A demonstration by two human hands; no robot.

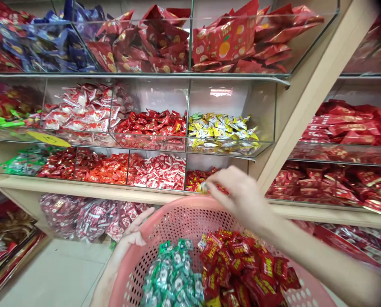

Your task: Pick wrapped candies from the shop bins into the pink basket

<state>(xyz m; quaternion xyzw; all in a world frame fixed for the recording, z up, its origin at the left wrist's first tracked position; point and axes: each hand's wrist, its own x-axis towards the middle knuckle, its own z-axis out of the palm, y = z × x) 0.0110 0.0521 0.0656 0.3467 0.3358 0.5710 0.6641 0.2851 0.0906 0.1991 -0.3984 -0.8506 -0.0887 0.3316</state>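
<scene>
A pink plastic basket [164, 213] with round holes is tilted in front of me. My left hand [134, 232] grips its left rim, thumb over the edge. Inside lie green wrapped candies [174, 273] on the left and red wrapped candies [241, 264] on the right. Above the basket's far rim, my right hand [237, 187] is smeared by motion, its fingers pinched on a small yellow-and-white wrapped candy [204, 187]. Behind that hand is a low bin of red candies [195, 178], partly hidden by it.
Clear-walled shelf bins hold yellow-and-white candies [220, 130], red candies [152, 125] and red-and-white candies [161, 170]. Large red packets [225, 44] fill the top shelf. A slanted wooden post [308, 102] stands right. Filled bags [96, 217] sit under the shelf, above the tiled floor [59, 268].
</scene>
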